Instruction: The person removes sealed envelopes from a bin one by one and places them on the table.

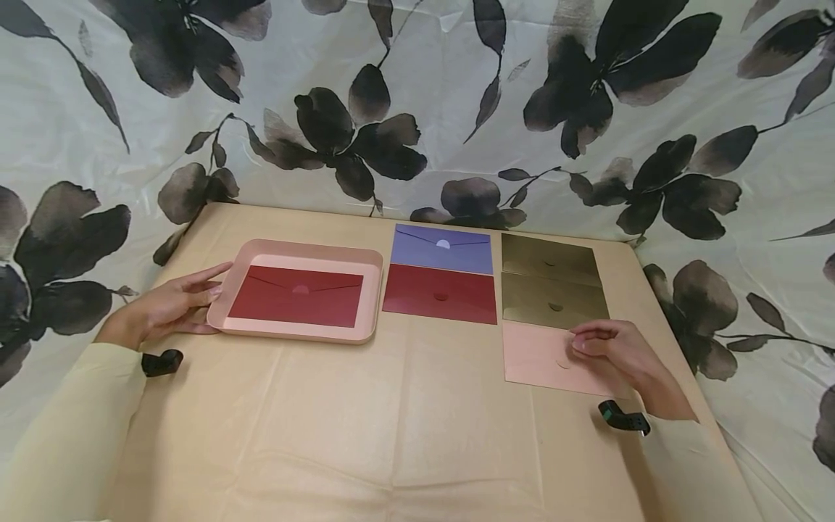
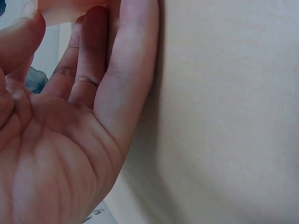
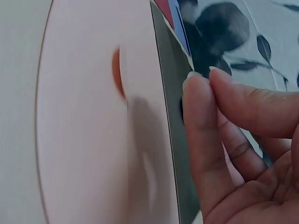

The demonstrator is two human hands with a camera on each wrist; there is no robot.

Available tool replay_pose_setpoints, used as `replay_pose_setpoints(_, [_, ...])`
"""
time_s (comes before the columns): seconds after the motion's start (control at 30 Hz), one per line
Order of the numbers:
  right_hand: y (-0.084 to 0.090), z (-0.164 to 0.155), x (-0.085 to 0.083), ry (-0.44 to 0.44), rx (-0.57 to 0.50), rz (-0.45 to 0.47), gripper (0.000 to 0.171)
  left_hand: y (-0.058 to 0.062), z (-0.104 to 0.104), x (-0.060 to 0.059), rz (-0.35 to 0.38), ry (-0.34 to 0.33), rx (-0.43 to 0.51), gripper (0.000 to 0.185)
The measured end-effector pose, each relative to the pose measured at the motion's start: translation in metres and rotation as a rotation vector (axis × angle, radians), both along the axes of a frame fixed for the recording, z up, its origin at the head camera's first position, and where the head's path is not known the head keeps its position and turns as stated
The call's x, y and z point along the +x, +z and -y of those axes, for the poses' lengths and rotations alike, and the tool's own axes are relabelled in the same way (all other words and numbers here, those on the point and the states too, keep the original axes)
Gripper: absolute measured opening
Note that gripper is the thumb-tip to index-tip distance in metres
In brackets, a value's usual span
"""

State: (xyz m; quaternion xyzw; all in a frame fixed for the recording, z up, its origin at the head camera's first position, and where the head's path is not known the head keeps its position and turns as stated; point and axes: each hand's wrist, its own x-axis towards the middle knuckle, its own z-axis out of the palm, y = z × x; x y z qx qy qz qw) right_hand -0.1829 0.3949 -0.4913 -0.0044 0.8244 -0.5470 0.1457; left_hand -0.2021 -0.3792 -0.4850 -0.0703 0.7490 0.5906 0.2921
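Observation:
My left hand holds the left end of a shallow pink tray, thumb at the rim. The left wrist view shows only a bit of the tray's wall by the thumb and fingers. Inside the tray lies a dark red envelope. Over the right part of a light pink envelope is my right hand, its shadow falling on the paper. Its thumb and index fingertips come close together with nothing between them. The pink envelope lies flat, its flap closed by a round tab.
Right of the tray, a purple envelope lies behind another dark red envelope. Beside them are two olive envelopes, one behind the other, the nearer bordering the pink one. A beige cover spreads over the table; floral cloth surrounds it.

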Motion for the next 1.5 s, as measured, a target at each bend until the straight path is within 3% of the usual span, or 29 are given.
replay_pose_setpoints(0.27, [0.003, 0.038, -0.014, 0.084, -0.145, 0.011, 0.028, 0.002, -0.001, 0.000, -0.001, 0.001, 0.001, 0.075])
replay_pose_setpoints(0.83, [0.011, 0.110, -0.035, 0.179, -0.190, 0.049, 0.042, 0.000, 0.000, -0.001, -0.003, -0.006, 0.002, 0.077])
replay_pose_setpoints(1.5, [0.017, 0.188, -0.045, 0.329, -0.205, 0.057, 0.028, -0.002, 0.002, 0.000, -0.006, -0.009, 0.006, 0.076])
